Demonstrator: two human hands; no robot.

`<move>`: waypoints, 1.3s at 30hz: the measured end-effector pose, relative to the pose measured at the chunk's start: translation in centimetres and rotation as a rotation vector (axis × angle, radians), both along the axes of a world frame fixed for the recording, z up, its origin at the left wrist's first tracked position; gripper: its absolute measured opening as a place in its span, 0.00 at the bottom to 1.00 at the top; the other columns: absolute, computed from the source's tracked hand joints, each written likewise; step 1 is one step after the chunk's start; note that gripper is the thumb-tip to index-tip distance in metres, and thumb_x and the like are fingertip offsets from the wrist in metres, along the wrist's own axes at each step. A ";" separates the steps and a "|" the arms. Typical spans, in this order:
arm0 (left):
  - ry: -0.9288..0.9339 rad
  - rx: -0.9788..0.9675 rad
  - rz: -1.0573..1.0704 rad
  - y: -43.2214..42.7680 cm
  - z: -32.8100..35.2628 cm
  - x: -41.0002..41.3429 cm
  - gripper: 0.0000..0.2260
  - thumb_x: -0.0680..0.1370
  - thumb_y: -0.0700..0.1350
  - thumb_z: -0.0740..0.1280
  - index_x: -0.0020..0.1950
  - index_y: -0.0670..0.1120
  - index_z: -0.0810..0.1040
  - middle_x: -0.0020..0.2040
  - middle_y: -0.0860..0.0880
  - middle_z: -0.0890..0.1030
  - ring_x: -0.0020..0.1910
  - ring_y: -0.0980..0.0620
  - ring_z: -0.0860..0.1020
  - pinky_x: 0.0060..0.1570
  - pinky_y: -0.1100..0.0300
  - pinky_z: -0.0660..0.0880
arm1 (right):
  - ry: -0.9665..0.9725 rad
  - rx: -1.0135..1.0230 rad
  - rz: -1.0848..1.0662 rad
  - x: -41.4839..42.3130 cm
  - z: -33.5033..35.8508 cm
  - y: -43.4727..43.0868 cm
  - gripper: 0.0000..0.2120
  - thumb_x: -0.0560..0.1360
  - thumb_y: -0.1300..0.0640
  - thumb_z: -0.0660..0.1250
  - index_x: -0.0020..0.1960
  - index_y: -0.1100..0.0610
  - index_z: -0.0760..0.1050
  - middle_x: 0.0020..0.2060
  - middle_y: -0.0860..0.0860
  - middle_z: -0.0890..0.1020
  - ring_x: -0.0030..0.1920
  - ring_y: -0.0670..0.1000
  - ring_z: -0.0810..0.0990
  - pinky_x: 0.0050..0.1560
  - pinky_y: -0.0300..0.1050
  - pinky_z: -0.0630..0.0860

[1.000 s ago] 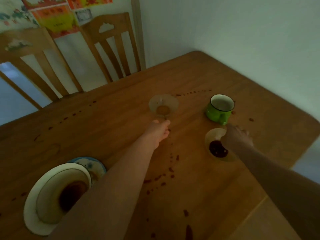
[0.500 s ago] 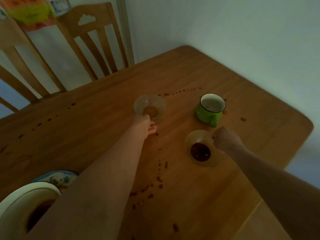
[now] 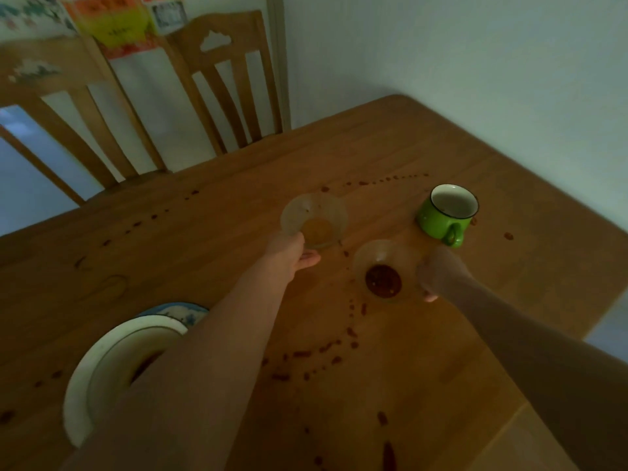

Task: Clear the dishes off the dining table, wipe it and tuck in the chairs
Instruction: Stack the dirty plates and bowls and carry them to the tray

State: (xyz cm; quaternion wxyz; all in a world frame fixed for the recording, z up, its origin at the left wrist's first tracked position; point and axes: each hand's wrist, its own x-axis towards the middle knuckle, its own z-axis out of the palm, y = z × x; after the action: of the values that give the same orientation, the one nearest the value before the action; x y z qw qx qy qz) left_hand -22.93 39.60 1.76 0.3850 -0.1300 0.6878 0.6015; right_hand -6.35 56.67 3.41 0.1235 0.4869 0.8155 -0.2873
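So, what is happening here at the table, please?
A person is clearing a wooden table. The left hand pinches the near rim of a clear bowl with orange residue, and the right hand grips a second clear bowl with dark residue. A green mug and a white plate stand on the table, which is dotted with dark drops; nothing looks wiped yet.

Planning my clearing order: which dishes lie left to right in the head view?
White round bowl with dark residue → clear glass bowl with amber dregs → clear glass bowl with dark dregs → green enamel mug.
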 end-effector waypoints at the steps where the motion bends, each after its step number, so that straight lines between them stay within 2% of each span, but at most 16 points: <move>1: 0.009 0.004 -0.001 -1.2 0.6 0.1 0.17 0.82 0.36 0.59 0.72 0.42 0.68 0.59 0.37 0.79 0.50 0.46 0.81 0.30 0.60 0.81 | -0.005 -0.024 -0.025 -0.1 0.4 -0.8 0.12 0.78 0.66 0.57 0.40 0.67 0.74 0.31 0.58 0.83 0.37 0.57 0.85 0.44 0.51 0.82; 3: 0.030 0.006 -0.010 -3.8 2.1 0.3 0.16 0.83 0.38 0.59 0.72 0.42 0.68 0.53 0.38 0.81 0.46 0.46 0.82 0.32 0.58 0.81 | 0.039 -0.060 -0.050 -0.3 1.0 -2.3 0.13 0.78 0.66 0.57 0.37 0.65 0.73 0.28 0.58 0.81 0.30 0.53 0.83 0.36 0.46 0.82; 5: 0.064 0.005 -0.009 -6.9 3.6 0.5 0.16 0.83 0.40 0.59 0.71 0.41 0.68 0.49 0.38 0.82 0.42 0.47 0.83 0.33 0.57 0.81 | 0.116 -0.083 -0.059 -0.5 1.8 -4.0 0.15 0.79 0.66 0.59 0.33 0.61 0.70 0.27 0.57 0.78 0.20 0.48 0.77 0.23 0.39 0.75; 6: 0.083 0.003 -0.004 -8.6 4.4 0.6 0.15 0.83 0.40 0.59 0.70 0.40 0.68 0.47 0.39 0.82 0.39 0.47 0.83 0.33 0.56 0.82 | 0.142 -0.089 -0.058 -0.6 2.3 -5.0 0.16 0.79 0.66 0.59 0.32 0.61 0.69 0.26 0.57 0.77 0.18 0.48 0.75 0.21 0.40 0.73; 9: 0.153 -0.015 -0.002 -13.8 6.7 1.4 0.13 0.83 0.39 0.58 0.67 0.39 0.69 0.43 0.39 0.82 0.35 0.47 0.82 0.31 0.57 0.81 | 0.191 -0.103 -0.059 -1.2 3.8 -8.6 0.20 0.79 0.64 0.59 0.28 0.63 0.70 0.23 0.56 0.77 0.20 0.51 0.71 0.26 0.41 0.68; 13: 0.235 -0.074 -0.019 -20.2 8.4 2.5 0.08 0.83 0.38 0.57 0.59 0.37 0.71 0.39 0.38 0.82 0.33 0.46 0.82 0.28 0.57 0.79 | 0.241 -0.122 -0.056 -2.0 5.4 -13.5 0.18 0.79 0.63 0.60 0.31 0.64 0.72 0.32 0.59 0.80 0.28 0.53 0.73 0.34 0.45 0.72; 16: 0.273 -0.119 -0.043 -24.5 8.8 3.3 0.11 0.82 0.38 0.56 0.57 0.32 0.74 0.39 0.37 0.82 0.30 0.47 0.81 0.28 0.59 0.79 | 0.277 -0.130 -0.054 -2.7 6.1 -17.3 0.15 0.79 0.63 0.61 0.34 0.65 0.75 0.33 0.59 0.80 0.27 0.52 0.73 0.31 0.43 0.71; 21: 0.298 -0.127 -0.137 -30.0 8.6 4.7 0.09 0.82 0.42 0.61 0.48 0.38 0.77 0.29 0.47 0.79 0.25 0.53 0.78 0.25 0.62 0.74 | 0.402 -0.170 -0.042 -3.5 7.2 -22.4 0.10 0.77 0.63 0.61 0.38 0.62 0.72 0.33 0.59 0.80 0.27 0.53 0.73 0.30 0.45 0.70; 23: 0.334 -0.154 -0.165 -31.6 8.0 5.2 0.12 0.82 0.45 0.61 0.51 0.37 0.78 0.30 0.46 0.80 0.26 0.52 0.78 0.25 0.62 0.74 | 0.413 -0.164 -0.048 -3.7 7.6 -23.8 0.10 0.78 0.63 0.61 0.38 0.59 0.71 0.32 0.58 0.79 0.27 0.52 0.73 0.28 0.44 0.69; 26: 0.379 -0.243 -0.206 -33.1 7.2 5.9 0.12 0.83 0.41 0.58 0.52 0.32 0.76 0.34 0.40 0.82 0.30 0.48 0.80 0.31 0.59 0.77 | 0.456 -0.175 -0.095 -4.1 7.8 -25.2 0.06 0.78 0.63 0.63 0.42 0.60 0.71 0.33 0.58 0.80 0.29 0.53 0.75 0.27 0.45 0.69; 29: 0.356 -0.265 -0.229 -33.5 6.4 6.4 0.10 0.82 0.38 0.58 0.50 0.32 0.75 0.35 0.38 0.79 0.32 0.45 0.77 0.40 0.53 0.77 | 0.463 -0.166 -0.099 -4.2 7.9 -26.3 0.06 0.77 0.61 0.64 0.43 0.63 0.74 0.33 0.57 0.80 0.29 0.52 0.75 0.27 0.44 0.70; 34: 0.309 -0.353 -0.263 -33.3 4.1 6.0 0.15 0.82 0.42 0.60 0.61 0.32 0.70 0.30 0.44 0.81 0.26 0.50 0.79 0.38 0.53 0.81 | 0.457 -0.191 0.003 -3.7 8.6 -27.9 0.09 0.78 0.63 0.61 0.39 0.63 0.74 0.32 0.56 0.79 0.28 0.50 0.74 0.30 0.43 0.70; 37: 0.311 -0.398 -0.263 -33.0 3.3 5.9 0.15 0.82 0.44 0.60 0.58 0.32 0.73 0.27 0.45 0.81 0.26 0.49 0.80 0.38 0.53 0.82 | 0.440 -0.187 0.070 -3.5 8.6 -28.8 0.10 0.77 0.63 0.60 0.39 0.63 0.74 0.32 0.56 0.80 0.29 0.50 0.74 0.32 0.43 0.70; 39: 0.292 -0.409 -0.261 -32.9 3.0 5.9 0.15 0.82 0.45 0.59 0.52 0.33 0.76 0.23 0.47 0.78 0.24 0.50 0.77 0.38 0.56 0.79 | 0.418 -0.185 0.105 -3.4 8.4 -29.4 0.09 0.78 0.63 0.60 0.40 0.62 0.74 0.34 0.56 0.80 0.30 0.49 0.75 0.32 0.43 0.70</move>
State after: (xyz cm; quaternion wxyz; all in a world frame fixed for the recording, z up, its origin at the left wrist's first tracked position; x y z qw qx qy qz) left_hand -17.07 6.69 4.73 0.3219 -0.0271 0.8540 0.4079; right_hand -9.79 27.25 11.83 0.0106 0.3602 0.8179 -0.4486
